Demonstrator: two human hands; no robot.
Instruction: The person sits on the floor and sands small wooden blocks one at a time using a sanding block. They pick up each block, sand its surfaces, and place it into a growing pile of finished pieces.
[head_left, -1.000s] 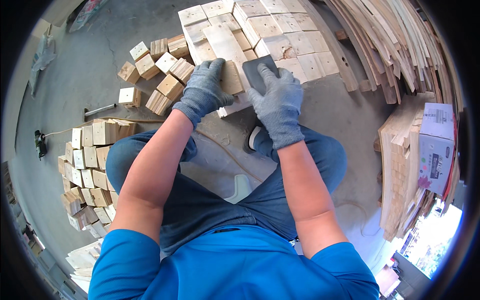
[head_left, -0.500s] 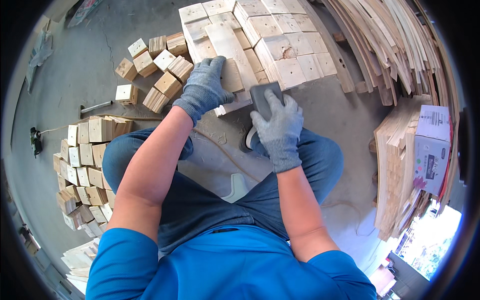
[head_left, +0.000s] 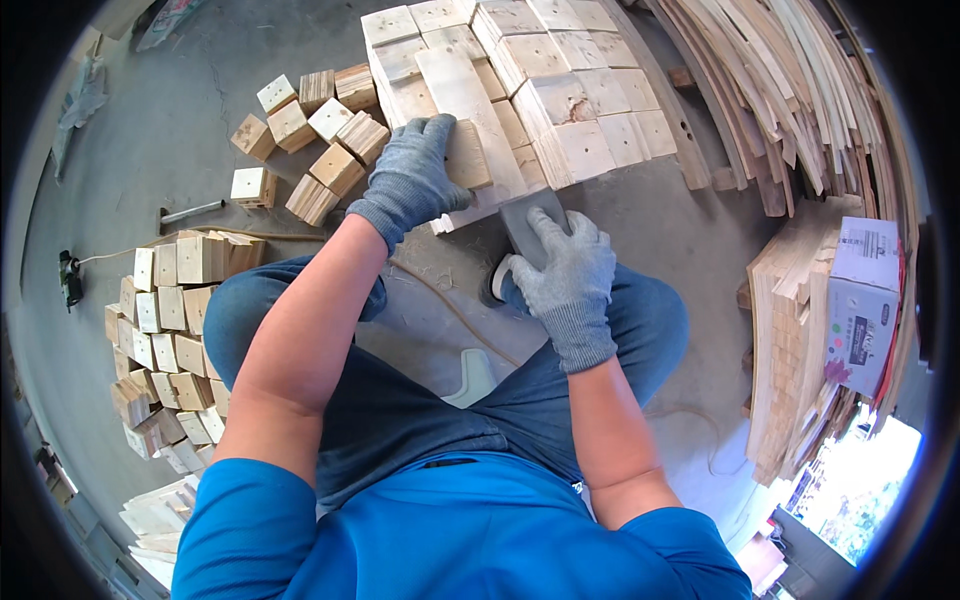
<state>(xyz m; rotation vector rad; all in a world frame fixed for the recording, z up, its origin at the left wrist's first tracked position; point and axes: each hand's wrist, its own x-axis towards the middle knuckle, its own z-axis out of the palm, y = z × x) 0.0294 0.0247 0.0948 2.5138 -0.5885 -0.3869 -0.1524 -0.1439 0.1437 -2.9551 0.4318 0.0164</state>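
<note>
My left hand (head_left: 412, 172), in a grey knit glove, is closed on a small wooden block (head_left: 467, 155) and holds it against a long pale plank (head_left: 462, 85). The plank lies over the stacked wooden blocks (head_left: 570, 100) in front of me. My right hand (head_left: 570, 262), gloved the same way, grips a dark grey rectangular block (head_left: 527, 222) beside the near end of the plank. Its fingers lie over the grey block's top, and the block's underside is hidden.
Loose wooden blocks (head_left: 337, 170) lie left of the stack, near a hammer (head_left: 192, 213). More blocks (head_left: 172, 310) are piled by my left knee. A hose (head_left: 440, 295) crosses the floor between my legs. Long boards (head_left: 790, 90) and a printed box (head_left: 864, 300) stand at right.
My right hand has moved slightly right and toward me with the grey block. My left hand and the wooden block have stayed nearly in place.
</note>
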